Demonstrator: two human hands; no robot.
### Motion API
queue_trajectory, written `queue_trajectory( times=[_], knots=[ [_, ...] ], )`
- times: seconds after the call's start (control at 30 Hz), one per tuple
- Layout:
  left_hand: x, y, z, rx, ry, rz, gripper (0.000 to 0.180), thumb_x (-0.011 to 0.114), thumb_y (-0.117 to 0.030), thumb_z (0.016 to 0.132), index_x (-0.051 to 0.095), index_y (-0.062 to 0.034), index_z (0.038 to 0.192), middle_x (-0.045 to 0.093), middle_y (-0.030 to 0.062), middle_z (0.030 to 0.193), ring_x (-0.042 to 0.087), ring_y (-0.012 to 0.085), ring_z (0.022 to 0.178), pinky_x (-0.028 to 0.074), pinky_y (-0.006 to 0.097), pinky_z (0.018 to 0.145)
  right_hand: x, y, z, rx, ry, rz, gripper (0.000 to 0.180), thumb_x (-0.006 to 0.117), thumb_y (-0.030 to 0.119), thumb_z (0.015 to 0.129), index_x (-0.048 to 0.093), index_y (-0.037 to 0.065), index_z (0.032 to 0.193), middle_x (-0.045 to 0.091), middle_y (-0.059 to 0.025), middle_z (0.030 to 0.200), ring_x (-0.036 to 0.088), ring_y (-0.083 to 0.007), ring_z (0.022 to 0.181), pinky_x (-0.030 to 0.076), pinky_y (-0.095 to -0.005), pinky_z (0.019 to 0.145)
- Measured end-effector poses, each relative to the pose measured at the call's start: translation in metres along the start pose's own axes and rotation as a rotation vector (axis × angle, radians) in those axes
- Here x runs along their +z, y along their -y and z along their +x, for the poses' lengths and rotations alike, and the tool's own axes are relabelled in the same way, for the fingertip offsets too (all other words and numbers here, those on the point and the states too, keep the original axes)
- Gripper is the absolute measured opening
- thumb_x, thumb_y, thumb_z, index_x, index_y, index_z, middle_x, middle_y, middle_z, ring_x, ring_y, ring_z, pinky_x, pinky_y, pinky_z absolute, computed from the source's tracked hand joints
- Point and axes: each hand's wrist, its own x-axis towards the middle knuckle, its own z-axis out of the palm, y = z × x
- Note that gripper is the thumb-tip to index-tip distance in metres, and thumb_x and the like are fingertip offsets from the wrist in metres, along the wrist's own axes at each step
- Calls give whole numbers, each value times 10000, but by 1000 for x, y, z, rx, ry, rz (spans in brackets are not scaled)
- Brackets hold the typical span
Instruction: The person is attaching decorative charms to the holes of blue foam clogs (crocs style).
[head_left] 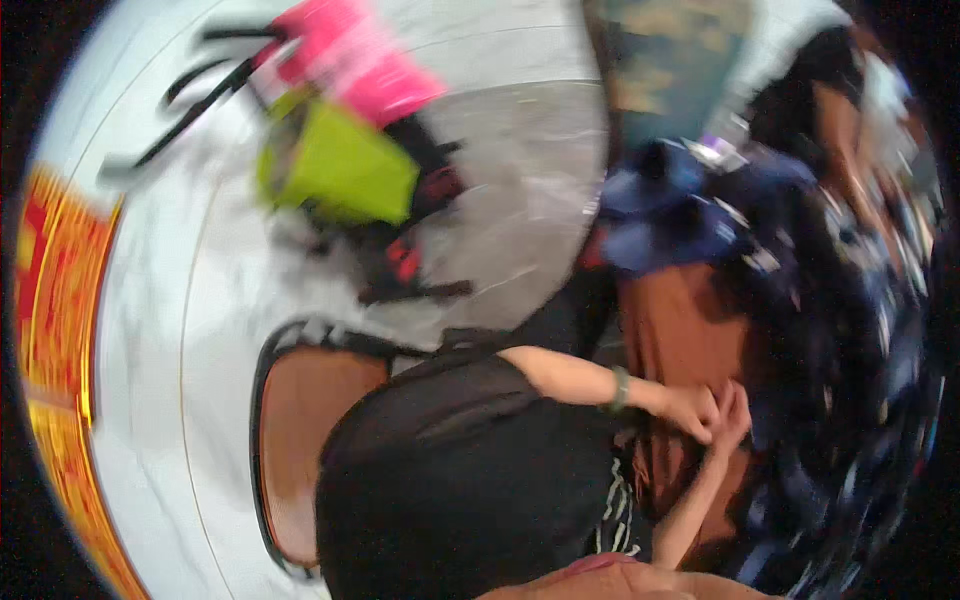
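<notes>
My left hand (690,411), with a dark band on its wrist, is closed, fingers curled in. Touching it over the brown tabletop (668,310) is my right hand (736,418), its fingers pressed together. Whatever lies between the fingertips is too small and blurred to make out. Just beyond both hands spreads a heap of dark navy cloth pieces (800,400). Further up, lighter blue fabric pieces (670,225) lie bunched on the table.
A tan-seated chair (318,450) stands behind my black-shirted torso. On the pale floor are a lime-green object (350,165) and a pink bag-like thing (355,60). Another person's arm (840,140) reaches over the heap. A blue-green patterned surface (675,70) is beyond.
</notes>
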Motion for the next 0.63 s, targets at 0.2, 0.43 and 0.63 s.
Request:
queue_trajectory(
  times=[0.2,0.43,0.63],
  knots=[
    [6,19,-1,-112,-34,-13,188,680,-195,716,619,-47,617,560,53,539,523,140,499,401,330,507,9,12,10,16,71,-30,228,568,208,970,606,-17,959,621,-34,845,554,-116,766,473,-259,701],
    [19,19,5,-44,-70,57,214,682,-211,703,612,-41,594,579,64,553,562,183,526,433,349,527,-5,10,5,-5,88,20,198,575,169,960,595,-19,1016,635,-36,868,572,-133,788,484,-263,726],
    [9,7,7,201,-53,150,299,688,-376,758,686,-89,843,666,107,736,645,247,713,483,404,664,-72,27,-20,74,-44,-235,245,594,91,906,600,-4,1132,648,-57,1015,597,-184,977,505,-323,844]
  ],
)
